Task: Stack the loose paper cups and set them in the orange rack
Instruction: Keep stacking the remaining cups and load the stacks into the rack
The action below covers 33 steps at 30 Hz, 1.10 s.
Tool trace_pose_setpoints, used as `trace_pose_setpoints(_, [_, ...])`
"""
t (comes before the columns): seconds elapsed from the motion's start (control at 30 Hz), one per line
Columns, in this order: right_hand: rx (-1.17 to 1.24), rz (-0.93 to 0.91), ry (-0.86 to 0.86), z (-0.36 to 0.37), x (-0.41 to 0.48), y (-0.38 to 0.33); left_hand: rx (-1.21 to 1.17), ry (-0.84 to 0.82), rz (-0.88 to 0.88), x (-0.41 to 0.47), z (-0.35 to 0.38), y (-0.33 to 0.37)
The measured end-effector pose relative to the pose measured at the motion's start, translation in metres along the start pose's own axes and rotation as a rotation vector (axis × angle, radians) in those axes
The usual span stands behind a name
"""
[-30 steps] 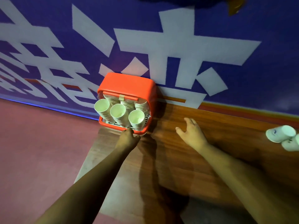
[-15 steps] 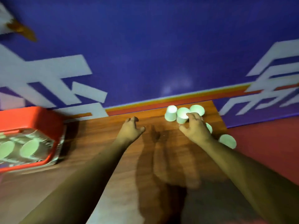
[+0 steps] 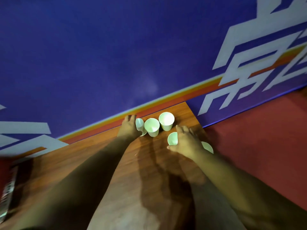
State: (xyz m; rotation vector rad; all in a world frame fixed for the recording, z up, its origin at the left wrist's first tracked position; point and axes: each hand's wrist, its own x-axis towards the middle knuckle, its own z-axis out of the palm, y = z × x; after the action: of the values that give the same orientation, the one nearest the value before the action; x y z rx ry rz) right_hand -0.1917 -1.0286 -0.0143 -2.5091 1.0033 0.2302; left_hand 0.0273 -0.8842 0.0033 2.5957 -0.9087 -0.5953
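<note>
Five paper cups are clustered at the far right corner of the wooden counter (image 3: 186,113), just right of the frame's centre. All that can be judged stand upright, long axis vertical, open mouths facing up at the camera.

The left hand (image 3: 128,128) has its back to the camera. Its fingers curve against the left side of the leftmost cup (image 3: 140,125), which it half hides; I cannot tell whether they grip it. Touching that cup is the middle cup (image 3: 152,127), and just beside it, nearest the wall, the back cup (image 3: 166,121).

The right hand (image 3: 186,141) is spread loosely, holding nothing, over the front cup (image 3: 172,138), which sits between thumb and forefinger. The fifth cup (image 3: 208,146) shows only its rim behind the wrist.

The orange rack (image 3: 5,170) is a blur at the lower left edge, well apart from the cups.
</note>
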Motion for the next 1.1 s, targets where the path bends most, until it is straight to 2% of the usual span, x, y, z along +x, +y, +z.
trace_pose_setpoints(0.2, [-0.062,-0.09,-0.031,0.005,-0.001,-0.01,0.074,-0.094,0.032,0.03,0.02,-0.02])
trace_pose_setpoints(0.33, [-0.058,-0.098,-0.036,0.014,0.001,-0.014,0.086,-0.021,0.107,0.032,0.022,-0.025])
trace_pose_setpoints(0.5, [0.043,-0.103,0.021,0.013,-0.01,-0.034,0.058,0.027,0.051,0.013,0.005,-0.036])
trace_pose_setpoints(0.63, [0.147,-0.123,0.01,0.002,-0.025,-0.065,-0.181,0.085,-0.048,-0.022,-0.03,-0.057])
trace_pose_setpoints(0.77, [0.248,-0.12,-0.04,-0.024,-0.035,-0.116,-0.431,0.121,-0.017,-0.07,-0.077,-0.08])
trace_pose_setpoints(0.9, [0.262,-0.219,-0.051,-0.046,-0.047,-0.177,-0.8,0.129,-0.078,-0.122,-0.126,-0.11])
trace_pose_setpoints(1.1, [0.288,-0.365,-0.092,-0.051,-0.087,-0.286,-1.135,0.14,-0.171,-0.198,-0.174,-0.187])
